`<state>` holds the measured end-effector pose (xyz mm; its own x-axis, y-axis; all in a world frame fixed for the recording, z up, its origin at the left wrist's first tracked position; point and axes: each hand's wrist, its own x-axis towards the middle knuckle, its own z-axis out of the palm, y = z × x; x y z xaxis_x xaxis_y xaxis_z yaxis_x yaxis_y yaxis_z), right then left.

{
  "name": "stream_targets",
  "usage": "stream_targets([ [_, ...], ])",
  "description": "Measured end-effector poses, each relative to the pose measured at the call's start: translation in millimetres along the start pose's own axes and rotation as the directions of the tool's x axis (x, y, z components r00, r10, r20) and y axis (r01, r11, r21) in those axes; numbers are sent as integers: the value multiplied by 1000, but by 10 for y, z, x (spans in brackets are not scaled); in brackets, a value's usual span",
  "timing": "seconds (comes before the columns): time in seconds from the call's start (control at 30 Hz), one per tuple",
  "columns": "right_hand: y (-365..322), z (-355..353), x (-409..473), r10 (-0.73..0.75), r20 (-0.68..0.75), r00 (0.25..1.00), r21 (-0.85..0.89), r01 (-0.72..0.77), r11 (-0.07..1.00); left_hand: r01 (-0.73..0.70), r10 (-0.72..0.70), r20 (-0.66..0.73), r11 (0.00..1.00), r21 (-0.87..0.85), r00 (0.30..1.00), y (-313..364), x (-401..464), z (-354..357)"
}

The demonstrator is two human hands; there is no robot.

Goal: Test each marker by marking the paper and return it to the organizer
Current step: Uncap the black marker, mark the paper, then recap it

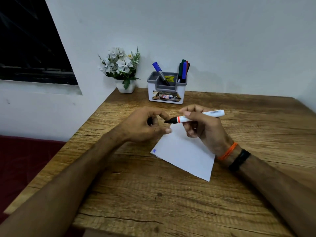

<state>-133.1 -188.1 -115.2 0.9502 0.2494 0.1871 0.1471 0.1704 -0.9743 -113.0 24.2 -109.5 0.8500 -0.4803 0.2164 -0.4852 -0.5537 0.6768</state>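
Observation:
My right hand grips a white marker with an orange band and a bare black tip that points left. My left hand is curled round a dark cap, just left of that tip. Both hands hover over the far corner of a white paper, which has a small blue mark near its left corner. The white and grey organizer stands at the back of the table. A blue-capped marker leans in its middle slot, and several markers stand in its right slot.
A white pot of artificial flowers stands at the table's back left corner, against the wall. The wooden table ends on the left above a dark red surface. A dark window fills the upper left.

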Motion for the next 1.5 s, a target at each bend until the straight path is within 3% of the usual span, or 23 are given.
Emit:
stream_targets([
  [0.17,0,11,-40,115,105,988,10,-116,993,97,-97,-5,995,26,995,-119,-6,-33],
  [0.33,24,130,-99,107,180,978,-188,-73,979,77,-81,60,994,77,995,-170,10,-16],
  [0.63,112,249,-154,97,103,990,-403,-47,914,35,-52,131,990,134,990,-190,31,-25],
  [1.5,111,271,-193,91,101,991,-487,-31,873,55,-74,212,994,95,974,-162,21,-64],
])
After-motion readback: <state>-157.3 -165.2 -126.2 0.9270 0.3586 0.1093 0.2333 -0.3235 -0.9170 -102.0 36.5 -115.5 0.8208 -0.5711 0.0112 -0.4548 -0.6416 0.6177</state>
